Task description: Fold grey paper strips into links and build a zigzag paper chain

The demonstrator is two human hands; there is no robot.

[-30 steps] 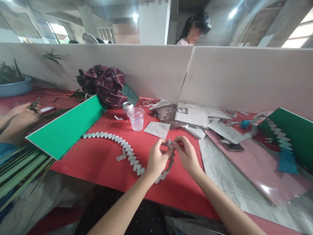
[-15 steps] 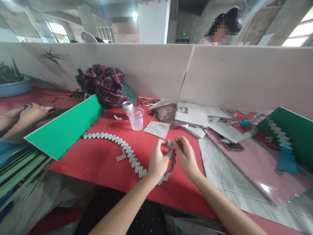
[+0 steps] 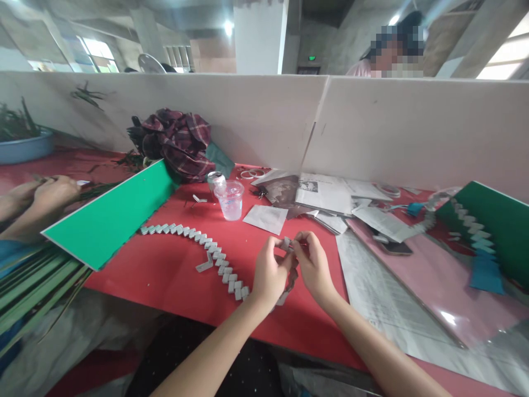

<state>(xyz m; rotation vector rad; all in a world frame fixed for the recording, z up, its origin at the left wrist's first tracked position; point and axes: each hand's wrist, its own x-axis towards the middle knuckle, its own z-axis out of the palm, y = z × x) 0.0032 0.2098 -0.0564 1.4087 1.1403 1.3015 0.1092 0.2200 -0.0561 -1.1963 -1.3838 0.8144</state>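
Note:
A zigzag chain of folded paper (image 3: 202,238) curves across the red table, passes under my left wrist and rises to my fingers. My left hand (image 3: 270,270) pinches the end of this chain between thumb and forefinger. Close beside it, my right hand (image 3: 314,264) is closed with its fingertips at the same end, on a small piece of the folded paper. The fingers partly hide the joint between the pieces. One loose folded paper strip (image 3: 204,263) lies left of the chain, and another small folded piece (image 3: 199,198) rests farther back.
A clear plastic cup (image 3: 230,201) and a can (image 3: 216,181) stand behind the chain. Green boards (image 3: 111,215) flank the place. Papers (image 3: 324,193), a phone (image 3: 394,246) and a pink folder (image 3: 413,275) lie to the right. Another person's hands (image 3: 53,190) are at far left.
Both hands have shifted very slightly at the chain's end, still pinching. The chain near my left wrist has moved a little. The person behind the partition has moved right.

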